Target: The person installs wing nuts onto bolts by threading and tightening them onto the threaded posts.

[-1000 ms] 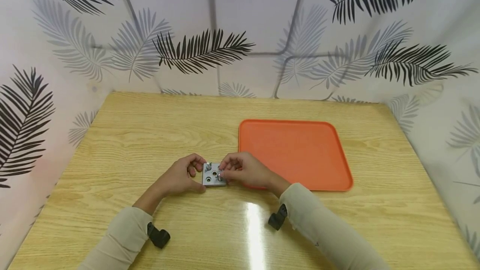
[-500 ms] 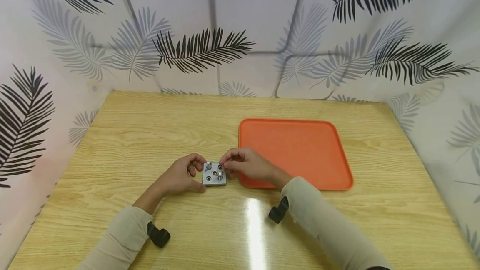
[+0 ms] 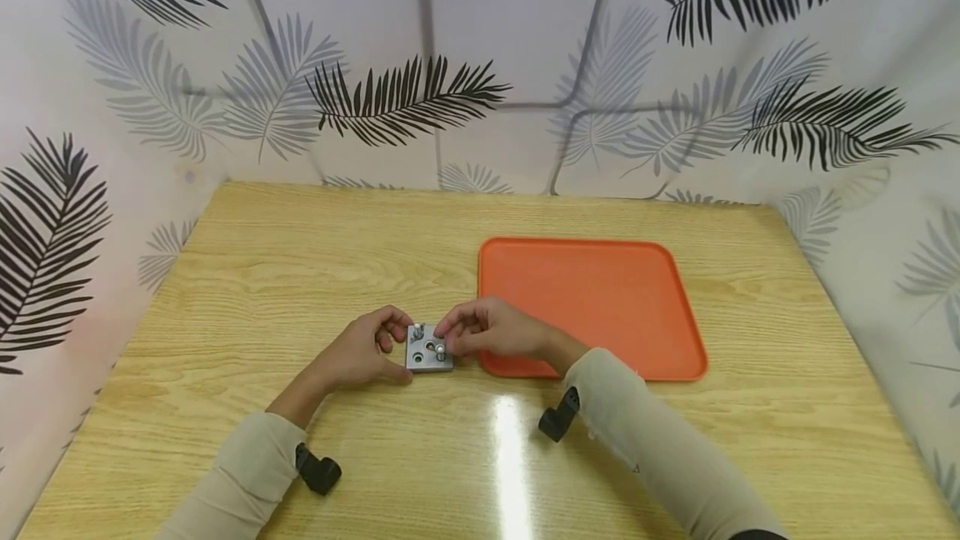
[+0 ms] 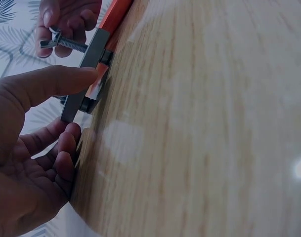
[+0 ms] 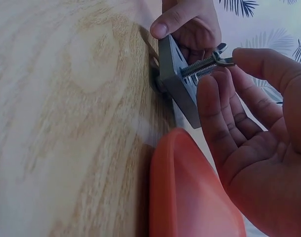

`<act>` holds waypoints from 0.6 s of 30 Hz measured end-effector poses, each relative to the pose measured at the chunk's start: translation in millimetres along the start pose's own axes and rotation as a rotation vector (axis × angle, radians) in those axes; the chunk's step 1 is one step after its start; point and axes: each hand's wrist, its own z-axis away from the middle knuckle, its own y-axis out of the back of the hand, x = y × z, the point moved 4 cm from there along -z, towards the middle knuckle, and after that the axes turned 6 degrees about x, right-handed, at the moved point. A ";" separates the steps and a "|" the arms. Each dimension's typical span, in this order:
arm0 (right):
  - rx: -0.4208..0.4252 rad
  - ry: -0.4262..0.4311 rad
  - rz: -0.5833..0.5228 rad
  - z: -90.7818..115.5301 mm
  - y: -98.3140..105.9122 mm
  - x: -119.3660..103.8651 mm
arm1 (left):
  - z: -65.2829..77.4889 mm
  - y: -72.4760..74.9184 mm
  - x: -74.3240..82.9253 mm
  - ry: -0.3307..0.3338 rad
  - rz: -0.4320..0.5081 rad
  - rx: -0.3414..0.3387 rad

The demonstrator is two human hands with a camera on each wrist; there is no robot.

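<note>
A small grey metal plate [image 3: 430,363] with several holes stands slightly raised over the wooden table. Its edge rests between the thumb and fingers of my left hand [image 3: 360,352]. Two threaded bolts rise from opposite corners, their dark round heads [image 4: 106,58] showing under the plate in the left wrist view. At the tip of the near right bolt [image 5: 198,67] sits a wing nut [image 5: 223,61]. My right hand [image 3: 498,330] holds that wing nut, thumb against one wing and fingers curled beside it. The far left bolt [image 3: 417,330] stands by my left fingertips; its upper end is too small to make out.
An orange tray [image 3: 592,290] lies right of the plate, partly under my right wrist. Black wrist cameras [image 3: 318,472] hang from both sleeves. A leaf-patterned cloth [image 3: 495,148] encloses the back and sides of the table [image 3: 300,248].
My right fingers have shifted slightly away and back around the wing nut, uncovering more of the near right bolt. The left hand and plate have stayed in place.
</note>
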 end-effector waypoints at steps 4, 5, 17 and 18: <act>-0.038 0.007 -0.030 -0.7 -2.9 0.5 | 0.3 -0.5 0.2 -0.004 -0.004 0.002; -0.048 0.011 -0.035 -0.9 -3.5 0.7 | 0.3 -0.5 0.2 -0.006 -0.005 0.003; -0.049 0.037 -0.004 -2.9 -8.5 -1.1 | 0.8 -0.4 1.7 -0.011 -0.010 0.001; -0.043 0.041 -0.004 -3.4 -9.1 -1.0 | 0.9 -0.4 1.9 -0.010 -0.010 0.001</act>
